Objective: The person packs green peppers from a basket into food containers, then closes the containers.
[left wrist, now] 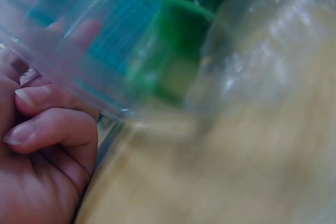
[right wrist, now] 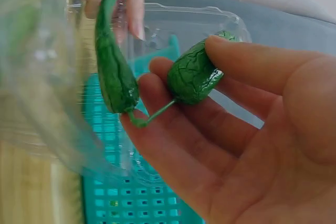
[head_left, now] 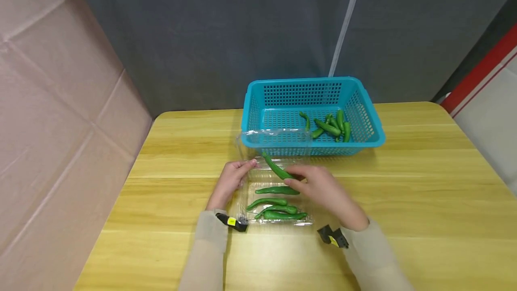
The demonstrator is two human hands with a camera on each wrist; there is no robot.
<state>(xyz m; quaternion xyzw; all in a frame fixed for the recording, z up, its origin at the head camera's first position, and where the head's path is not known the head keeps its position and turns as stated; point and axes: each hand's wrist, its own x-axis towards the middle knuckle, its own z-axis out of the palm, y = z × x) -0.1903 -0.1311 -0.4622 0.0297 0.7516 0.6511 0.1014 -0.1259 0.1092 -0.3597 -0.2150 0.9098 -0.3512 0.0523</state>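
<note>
The fingers (right wrist: 173, 135) of the right hand (head_left: 319, 187) are bent toward the thumb, narrowly parted, and pinch a green pepper (head_left: 276, 167) at its lower end; it slants up to the left near the centre of the frame, above the clear container's base (head_left: 248, 194). In the right wrist view a second pepper (right wrist: 113, 64) sits just beside the fingertips, a thin green strand running between the two, though it is hard to say whether it joins them. The left hand (head_left: 232, 178) has its fingers curled and holds the container's left edge, thumb on top near the fold.

Further green peppers (head_left: 276, 190) lie crosswise in the base, the lowest close to its bottom rim. The transparent lid (head_left: 247, 152) stands raised and overlaps the near rim of the blue basket (head_left: 345, 85) in the view, so room is tighter toward the top. Inside the basket, more peppers (head_left: 328, 127) gather at the right. The wooden table (head_left: 424, 169) reaches well beyond both forearms, toward the left and right of the frame; its far edge meets the dark backdrop (head_left: 222, 35).
</note>
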